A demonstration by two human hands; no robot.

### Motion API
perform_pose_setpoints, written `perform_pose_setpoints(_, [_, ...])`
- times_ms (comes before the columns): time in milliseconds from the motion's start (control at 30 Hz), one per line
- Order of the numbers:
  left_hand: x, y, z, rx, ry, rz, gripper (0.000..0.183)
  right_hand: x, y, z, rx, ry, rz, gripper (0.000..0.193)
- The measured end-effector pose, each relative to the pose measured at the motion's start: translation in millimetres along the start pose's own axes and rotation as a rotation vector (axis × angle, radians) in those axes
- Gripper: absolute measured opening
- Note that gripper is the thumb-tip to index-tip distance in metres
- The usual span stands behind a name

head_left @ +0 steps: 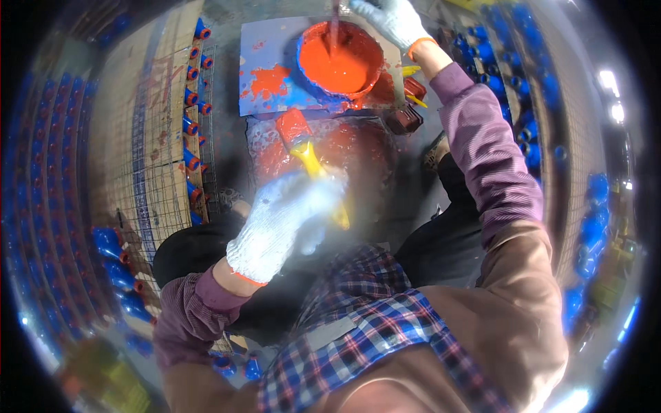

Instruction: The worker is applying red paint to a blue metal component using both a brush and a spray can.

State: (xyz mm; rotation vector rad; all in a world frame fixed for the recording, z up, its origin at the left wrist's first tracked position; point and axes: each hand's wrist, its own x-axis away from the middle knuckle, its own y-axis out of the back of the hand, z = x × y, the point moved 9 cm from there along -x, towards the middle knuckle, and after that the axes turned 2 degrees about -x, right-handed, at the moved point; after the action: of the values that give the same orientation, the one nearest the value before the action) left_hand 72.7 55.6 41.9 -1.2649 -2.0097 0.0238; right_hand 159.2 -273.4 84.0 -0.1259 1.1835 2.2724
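My left hand (286, 210), in a white knit glove with an orange cuff, is closed around the yellow handle of a paintbrush (311, 162). The bristles point up and away and are coated in orange-red paint. Beyond them stands a round bucket (303, 77) of orange-red paint with a smeared rim. A thin reddish streak runs down into the paint; whether it is a stick or poured paint I cannot tell. My gloved right hand (396, 24) is stretched beyond the bucket's far right side. Its fingers seem bent around something the top edge cuts off.
Under the bucket lies a paint-splashed grey board (251, 96); a wet, red-smeared sheet (268, 148) is nearer me. More yellow-handled brushes (415, 89) lie right of the bucket. Racks of blue parts with red ends (191, 125) line the left; blue parts (492, 82) also stack on the right.
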Motion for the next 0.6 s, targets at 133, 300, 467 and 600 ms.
perform_pose_setpoints(133, [2, -1, 2, 0.016, -0.001, 0.031, 0.025, 47, 50, -81, 0.073, -0.039, -0.364, 0.031])
perform_pose_setpoints(300, [2, 11, 9, -0.036, 0.006, -0.115, 0.02, 191, 59, -245, 0.149, -0.469, -0.534, 0.027])
perform_pose_setpoints(467, [-7, 11, 12, 0.052, 0.074, -0.155, 0.023, 322, -35, -339, 0.028, -0.918, -0.124, 0.082])
perform_pose_setpoints(600, [-15, 14, 16, 0.074, 0.173, -0.238, 0.029, 316, -74, -321, 0.047, -0.719, -0.111, 0.119])
